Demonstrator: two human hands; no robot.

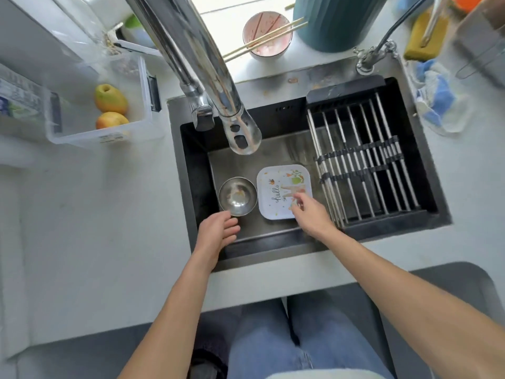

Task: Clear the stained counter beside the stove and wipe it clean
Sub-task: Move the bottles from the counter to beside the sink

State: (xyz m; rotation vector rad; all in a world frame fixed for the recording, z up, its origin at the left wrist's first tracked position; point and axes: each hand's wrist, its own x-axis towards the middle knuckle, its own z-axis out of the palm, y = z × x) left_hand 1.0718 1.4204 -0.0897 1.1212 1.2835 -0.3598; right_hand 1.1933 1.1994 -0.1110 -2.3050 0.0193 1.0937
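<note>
Far left, a clear plastic bin (142, 105) holding two yellow-green fruits (110, 98) sits on the pale counter (82, 228); from here I can't make out a stove or any obvious stain, so I can't yet say which stretch needs wiping. The bare counter I do see looks light grey and mostly clean, with only faint marks I can't resolve. In the dark sink (191, 165), a small steel bowl (237, 196) stands upright just beside a square white plate (284, 195) printed with "hello". Left hand (218, 232) hovers by the bowl's near rim, fingers loosely spread, holding nothing; I can't tell if it touches the bowl. Right hand (310, 213) rests over the plate's near right corner, fingers relaxed and partly open, gripping nothing that I can see. The faucet (240, 132) hangs above the basin; a slatted drying rack (360, 160) spans the sink's right side. Behind the sink sits a smeared pink bowl (266, 34) with chopsticks (262, 39) across it. Far right, a yellow sponge (426, 36) and a blue-and-white cloth (434, 102) lie near the back. Risks as I judge them: the chopsticks could roll off if that bowl is lifted carelessly, and wet dishes may slip and clatter together.
</note>
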